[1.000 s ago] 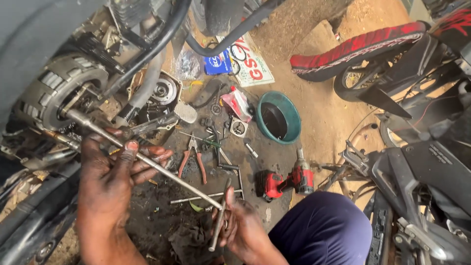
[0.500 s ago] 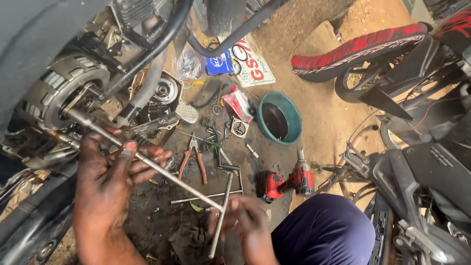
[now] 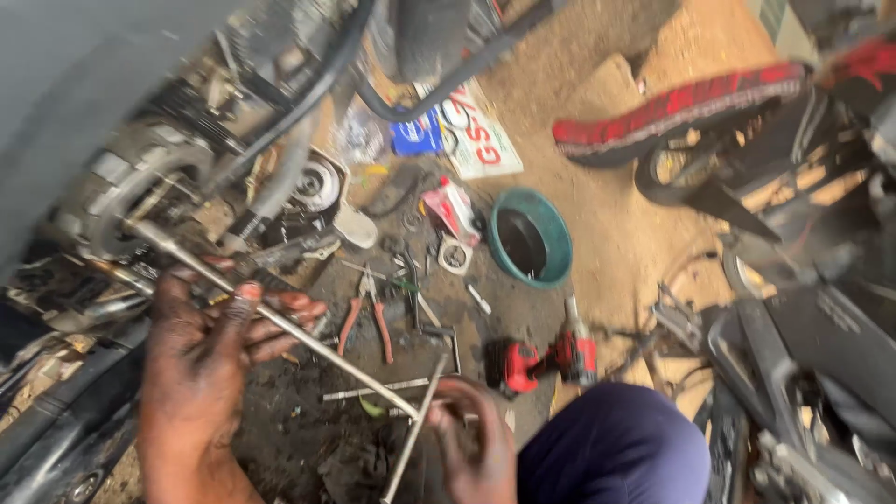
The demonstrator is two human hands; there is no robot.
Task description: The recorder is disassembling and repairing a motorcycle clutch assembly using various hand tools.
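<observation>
Gripping the T-handle wrench (image 3: 280,322), our left hand (image 3: 201,350) clasps its shaft at nine o'clock; our right hand (image 3: 471,439) clenches its crossbar at five.

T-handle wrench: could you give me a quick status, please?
Left hand steadies T-handle wrench shaft. Right hand grips its crossbar. Tip at engine hub. Pliers lie alongside.

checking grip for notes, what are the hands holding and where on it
A long T-handle wrench: left hand around the mid-shaft, right hand on the crossbar end.

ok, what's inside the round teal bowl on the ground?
The round teal bowl shows only a dark interior, with no distinct object visible. Blur and shadow hide whether liquid or small parts sit at the bottom. A small white square part lies just beside it.
</observation>
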